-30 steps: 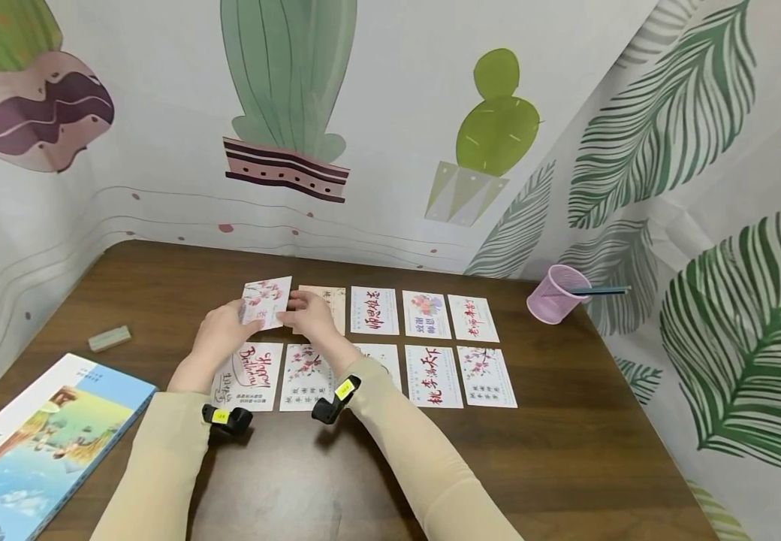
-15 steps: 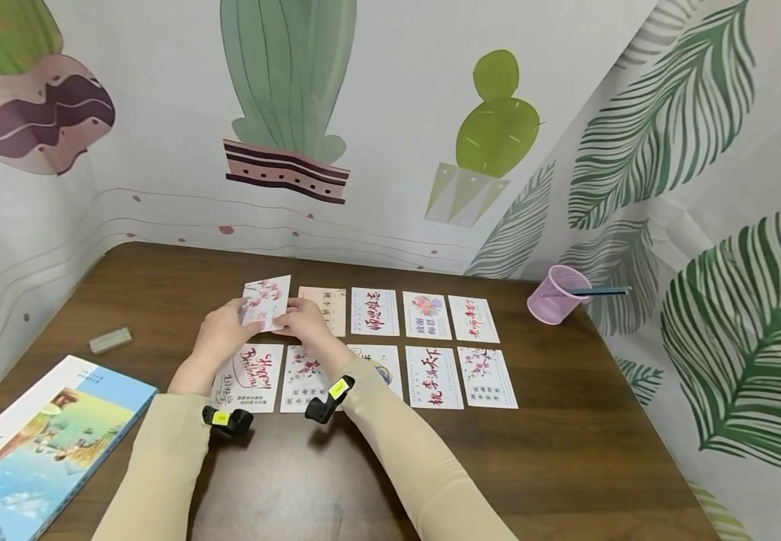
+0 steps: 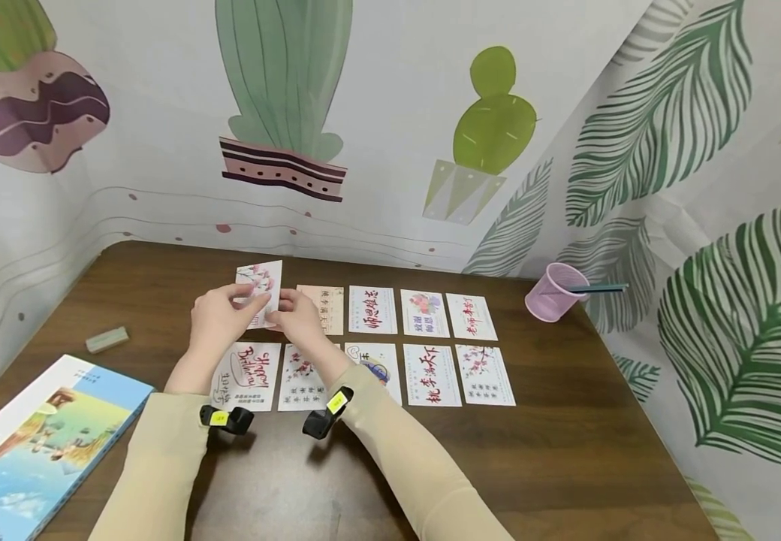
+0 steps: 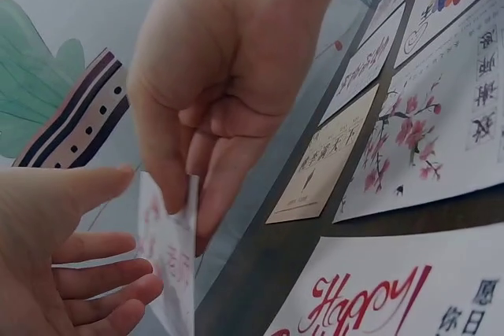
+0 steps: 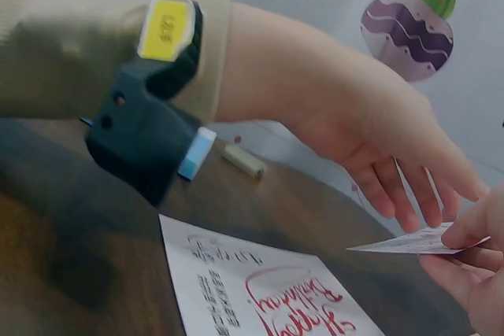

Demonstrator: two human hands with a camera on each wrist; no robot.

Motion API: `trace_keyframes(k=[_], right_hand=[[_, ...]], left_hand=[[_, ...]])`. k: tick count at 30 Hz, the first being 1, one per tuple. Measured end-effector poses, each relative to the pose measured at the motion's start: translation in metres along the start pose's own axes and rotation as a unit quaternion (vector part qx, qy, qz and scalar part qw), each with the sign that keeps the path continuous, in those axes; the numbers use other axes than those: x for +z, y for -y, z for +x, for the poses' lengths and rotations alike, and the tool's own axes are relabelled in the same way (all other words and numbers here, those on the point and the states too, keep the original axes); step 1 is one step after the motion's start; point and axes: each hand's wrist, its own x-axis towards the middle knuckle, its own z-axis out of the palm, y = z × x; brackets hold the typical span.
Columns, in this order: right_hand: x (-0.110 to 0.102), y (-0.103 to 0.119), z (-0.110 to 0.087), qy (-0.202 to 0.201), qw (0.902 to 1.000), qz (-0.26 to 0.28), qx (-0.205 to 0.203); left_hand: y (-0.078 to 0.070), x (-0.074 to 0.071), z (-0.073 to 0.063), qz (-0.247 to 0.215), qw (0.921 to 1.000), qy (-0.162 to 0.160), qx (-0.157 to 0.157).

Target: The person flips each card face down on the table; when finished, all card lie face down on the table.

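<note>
A small white card with pink blossoms [image 3: 267, 276] is held up over the back left of the table. My right hand [image 3: 304, 324] pinches its right edge between thumb and fingers, plain in the left wrist view. At the card's other side is my left hand [image 3: 216, 321]. In the left wrist view, its thumb stands away from the card [image 4: 175, 273] and its fingertips overlap the card's edge. Below the hands lies a "Happy Birthday" card [image 3: 258, 374], beside another blossom card [image 3: 298, 383] partly covered by my right forearm. A tan card [image 3: 331, 309] lies just right of my right hand.
More printed cards, such as one with red writing [image 3: 433, 376] and one with flowers [image 3: 423, 312], lie in two rows to the right. A pink pen cup [image 3: 553, 297] stands at the back right. On the left are an eraser [image 3: 107, 340] and a blue-and-white box [image 3: 52, 443].
The blossom card has risen slightly and turned more upright. My left hand has loosened, its thumb moving off the card, while my right hand keeps its pinch.
</note>
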Motion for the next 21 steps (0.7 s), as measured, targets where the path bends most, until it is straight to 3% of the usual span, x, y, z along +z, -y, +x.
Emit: trace_keyframes(k=[9, 15, 21], right_hand=[[0.003, 0.009, -0.012, 0.039, 0.9983, 0.020, -0.040], [0.001, 0.012, -0.016, 0.066, 0.9964, 0.032, -0.043], [-0.006, 0.009, -0.013, 0.089, 0.9948, 0.017, -0.047]], left_hand=[[-0.004, -0.004, 0.000, -0.025, 0.9993, -0.016, 0.021], [-0.007, -0.009, 0.000, -0.054, 0.9976, -0.019, 0.040], [-0.007, -0.012, 0.002, -0.060, 0.9956, -0.056, 0.045]])
